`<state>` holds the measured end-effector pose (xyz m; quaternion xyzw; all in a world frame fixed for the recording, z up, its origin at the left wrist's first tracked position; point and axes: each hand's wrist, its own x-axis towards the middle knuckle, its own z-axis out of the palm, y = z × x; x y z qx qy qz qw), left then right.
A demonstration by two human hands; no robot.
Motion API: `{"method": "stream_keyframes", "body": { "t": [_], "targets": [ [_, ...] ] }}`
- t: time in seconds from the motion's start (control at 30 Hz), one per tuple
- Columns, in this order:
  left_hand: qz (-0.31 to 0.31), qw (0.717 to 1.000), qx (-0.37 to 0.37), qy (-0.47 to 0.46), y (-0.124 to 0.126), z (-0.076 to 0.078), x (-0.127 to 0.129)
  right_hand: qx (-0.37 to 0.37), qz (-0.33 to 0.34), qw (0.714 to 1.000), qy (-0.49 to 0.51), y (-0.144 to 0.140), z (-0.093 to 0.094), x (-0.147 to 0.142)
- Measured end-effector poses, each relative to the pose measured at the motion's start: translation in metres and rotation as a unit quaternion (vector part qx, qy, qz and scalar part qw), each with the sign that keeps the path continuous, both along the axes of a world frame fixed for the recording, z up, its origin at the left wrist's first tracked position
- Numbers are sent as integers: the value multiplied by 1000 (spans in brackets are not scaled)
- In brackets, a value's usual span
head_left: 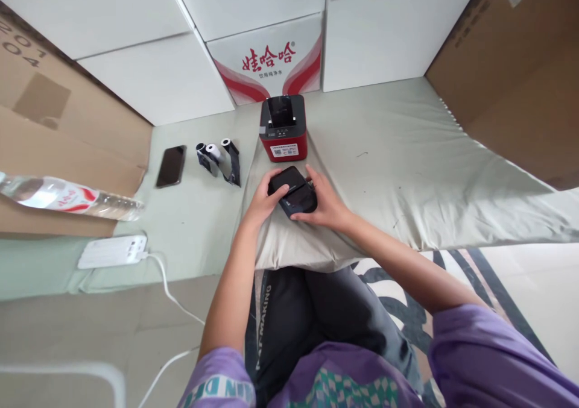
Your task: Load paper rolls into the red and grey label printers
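A small black portable printer point(299, 198) is held between both hands above the cloth, tilted a little. My left hand point(263, 198) grips its left end, with the thumb lying across the top face. Around the right end is my right hand point(329, 202), thumb along the near edge and fingers at the far side. Just beyond stands a red and black desktop receipt printer point(284, 129) with a dark strip on its top. To the left lie several small paper rolls point(213, 152) with dark wrapping or tape trailing from them.
A phone point(171, 166) lies left of the rolls. A water bottle point(72, 197) and a white power bank point(112, 251) with a cable are at the far left. White boxes point(271, 58) wall the back; brown cartons point(520, 82) stand at both sides.
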<state>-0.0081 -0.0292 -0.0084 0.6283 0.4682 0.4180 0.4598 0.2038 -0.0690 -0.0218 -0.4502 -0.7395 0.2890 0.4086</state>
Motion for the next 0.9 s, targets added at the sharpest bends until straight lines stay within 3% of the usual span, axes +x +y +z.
{"method": "stream_keyframes", "body": {
  "t": [0.2,0.4,0.57,0.77,0.9],
  "targets": [
    [-25,999,31,-2,0,-1,1,2,19,1000,-3,0,4,1],
    [-41,995,65,60,-1,2,0,-1,29,1000,-5,-1,5,3],
    [-33,997,70,30,-1,-5,2,-12,5,999,-30,-4,8,-5],
    [16,997,74,-26,-1,-15,4,8,-115,991,-67,-22,18,-22],
    [43,994,90,-36,0,-16,7,19,-249,968,-31,-13,33,3]
  ]
}}
